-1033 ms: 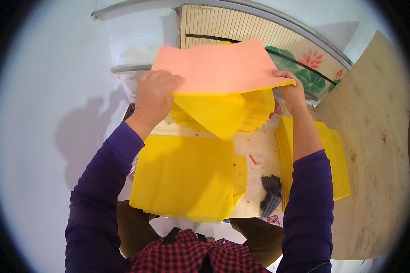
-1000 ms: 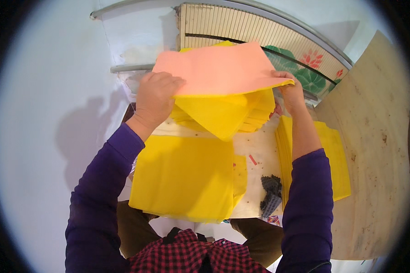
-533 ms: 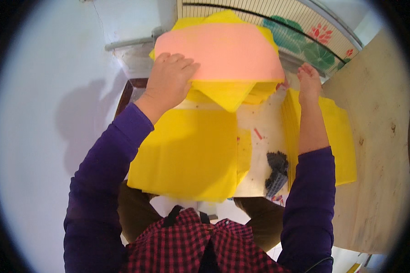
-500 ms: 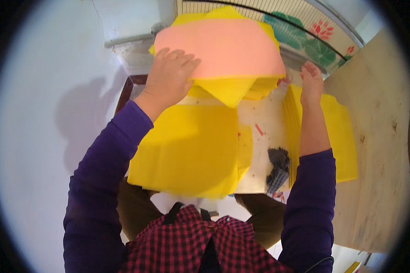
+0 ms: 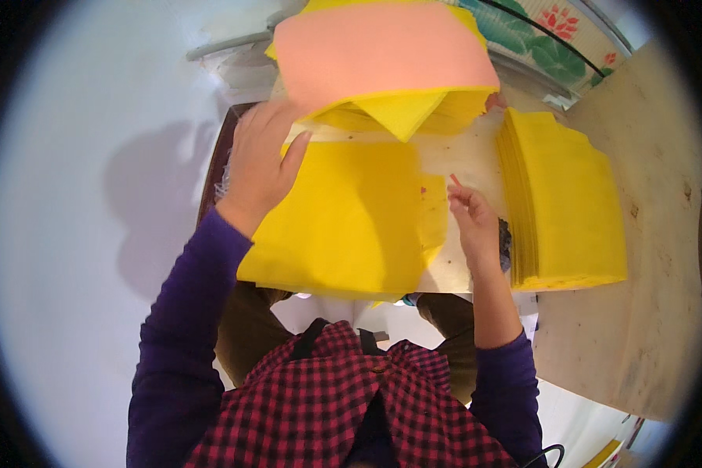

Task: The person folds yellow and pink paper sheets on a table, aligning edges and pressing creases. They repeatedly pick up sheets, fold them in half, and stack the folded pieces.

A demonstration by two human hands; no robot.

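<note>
My left hand is open, thumb apart and fingers stretched, their tips blurred by motion. It hovers beside the left edge of a yellow sheet pile and just below a pink sheet. The pink sheet lies on top of a stack of yellow sheets, one corner of which hangs out below it. My right hand is over the wooden board right of the near pile, thumb and fingers curled together. Whether anything is between them I cannot make out. A small red strip shows by its fingertips.
At the right stands a thick stack of yellow sheets. A dark, rough object is partly hidden behind my right hand. A large wooden panel is at far right, a white wall at left, and a flower-painted screen at the back.
My left hand has come off the pink sheet and moved toward me. My right hand has moved from above the right stack down and left, beside the near yellow pile. The view has shifted slightly.
</note>
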